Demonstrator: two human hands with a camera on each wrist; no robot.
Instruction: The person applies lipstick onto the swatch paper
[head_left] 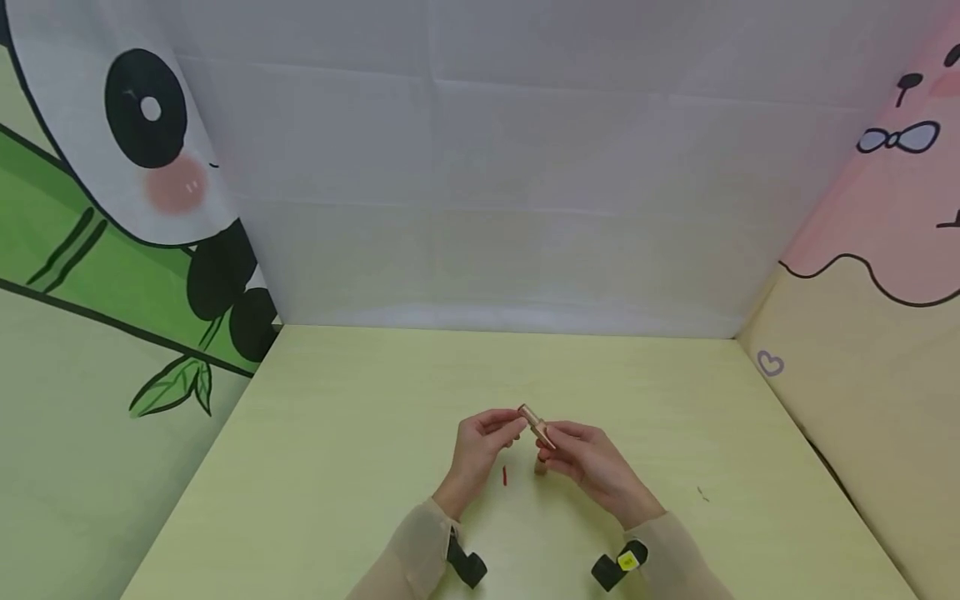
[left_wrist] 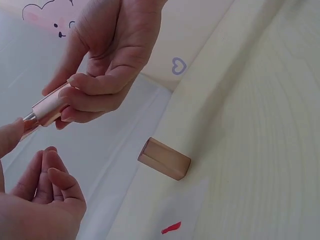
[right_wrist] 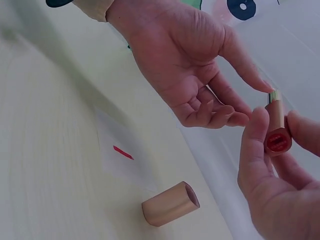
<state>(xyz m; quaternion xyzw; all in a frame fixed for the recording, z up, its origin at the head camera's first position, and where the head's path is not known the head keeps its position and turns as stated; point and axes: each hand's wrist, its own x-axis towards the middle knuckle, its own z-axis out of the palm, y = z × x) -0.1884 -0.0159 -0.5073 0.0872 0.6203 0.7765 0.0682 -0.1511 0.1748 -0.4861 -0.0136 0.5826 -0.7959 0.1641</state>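
Both hands hold a rose-gold lipstick tube (head_left: 534, 423) above the table, tilted, with a shiny metal section near its upper end. My right hand (head_left: 592, 462) grips the base between thumb and fingers. At the other end, my left hand (head_left: 477, 446) pinches the tube with thumb and forefinger, its other fingers loosely bent. A round red label (right_wrist: 278, 142) shows on the tube's bottom in the right wrist view. Below the hands, the lipstick cap (left_wrist: 165, 159) lies on its side on the table. Beside it is a white slip of paper (right_wrist: 107, 135) with a red streak (right_wrist: 123, 152).
The pale yellow table (head_left: 360, 400) has a white wall sheet (head_left: 480, 208) behind it and cartoon-printed panels at both sides. Small thin marks (head_left: 702, 494) show on the tabletop at the right. A dark wrist device (head_left: 618, 567) sits at each sleeve.
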